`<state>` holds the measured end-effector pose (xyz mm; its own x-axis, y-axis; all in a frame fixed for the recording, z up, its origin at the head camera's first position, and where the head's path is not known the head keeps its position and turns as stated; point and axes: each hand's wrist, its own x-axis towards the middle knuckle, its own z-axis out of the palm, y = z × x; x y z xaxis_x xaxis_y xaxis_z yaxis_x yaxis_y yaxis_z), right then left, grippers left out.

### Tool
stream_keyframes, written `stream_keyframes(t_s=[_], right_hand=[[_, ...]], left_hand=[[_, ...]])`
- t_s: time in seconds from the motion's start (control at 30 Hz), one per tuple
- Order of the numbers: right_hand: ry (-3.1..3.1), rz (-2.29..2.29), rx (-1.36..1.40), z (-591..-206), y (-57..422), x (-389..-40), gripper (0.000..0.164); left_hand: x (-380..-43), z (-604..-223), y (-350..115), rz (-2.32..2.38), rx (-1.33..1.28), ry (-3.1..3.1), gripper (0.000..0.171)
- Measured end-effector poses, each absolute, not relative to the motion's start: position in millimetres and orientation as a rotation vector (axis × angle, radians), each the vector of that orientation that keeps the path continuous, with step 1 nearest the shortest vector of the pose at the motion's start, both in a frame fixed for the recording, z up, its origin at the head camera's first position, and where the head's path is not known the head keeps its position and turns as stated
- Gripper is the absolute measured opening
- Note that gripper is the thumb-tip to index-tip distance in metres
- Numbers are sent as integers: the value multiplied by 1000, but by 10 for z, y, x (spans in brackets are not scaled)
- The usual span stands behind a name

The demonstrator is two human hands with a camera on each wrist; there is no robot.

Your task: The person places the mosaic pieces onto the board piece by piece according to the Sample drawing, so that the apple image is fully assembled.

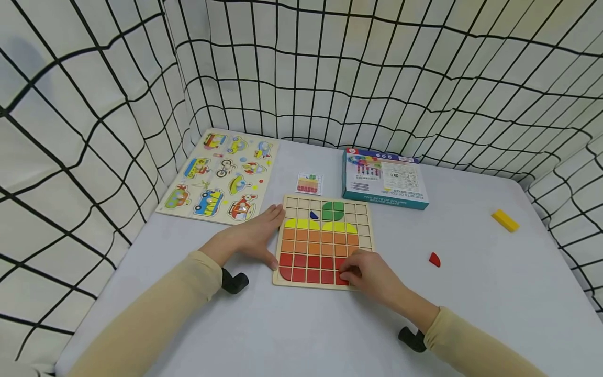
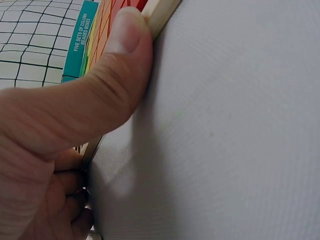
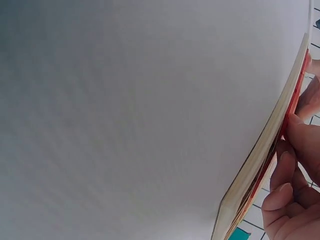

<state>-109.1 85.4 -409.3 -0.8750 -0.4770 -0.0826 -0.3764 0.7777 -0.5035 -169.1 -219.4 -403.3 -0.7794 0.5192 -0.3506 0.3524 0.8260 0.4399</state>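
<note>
A wooden grid board (image 1: pixel 364 219) lies flat on the table, filled from below with red, orange and yellow tiles. Near its top sit green rounded pieces (image 1: pixel 333 211) and a small dark blue piece (image 1: pixel 314 215). My left hand (image 1: pixel 252 238) spreads along the board's left edge, its thumb (image 2: pixel 131 37) pressing the near corner. At the lower right of the board, my right hand (image 1: pixel 374 275) pinches a red tile (image 1: pixel 343 277) against the grid, fingers curled and partly hiding it. In the right wrist view, the thumb (image 3: pixel 300 137) touches red at the board's edge.
A red quarter-round piece (image 1: pixel 435 259) and a yellow block (image 1: pixel 505 221) lie to the right. Behind the board are a small pattern card (image 1: pixel 309 184) and a teal-edged box (image 1: pixel 386 178). A vehicle puzzle board (image 1: pixel 221 178) lies at the back left. Black netting (image 1: pixel 301 78) surrounds the table.
</note>
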Motion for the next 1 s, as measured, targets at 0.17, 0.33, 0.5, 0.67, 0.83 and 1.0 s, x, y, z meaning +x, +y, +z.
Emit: stream_keyframes(t_s=[0.17, 0.33, 0.5, 0.67, 0.83, 1.0], right_hand=[[2811, -740, -628, -4031, 942, -1073, 9], [2887, -743, -468, -3948, 1323, -1148, 18], [2976, -634, -339, -3926, 1977, -1279, 24], [2967, -558, -198, -3974, 2515, -1341, 31], [2899, -595, -110, -4036, 2662, -1353, 32], [2879, -611, -77, -4038, 2630, -1381, 29]], left_hand=[[-1690, -4030, -2187, 492, 651, 2541, 135], [-1694, -4023, -2180, 490, 652, 2543, 135], [-1695, -4014, -2182, 477, 644, 2543, 134], [-1691, -4005, -2186, 472, 635, 2545, 134], [-1691, -4023, -2191, 459, 628, 2544, 134], [-1692, -4032, -2182, 462, 630, 2545, 133]])
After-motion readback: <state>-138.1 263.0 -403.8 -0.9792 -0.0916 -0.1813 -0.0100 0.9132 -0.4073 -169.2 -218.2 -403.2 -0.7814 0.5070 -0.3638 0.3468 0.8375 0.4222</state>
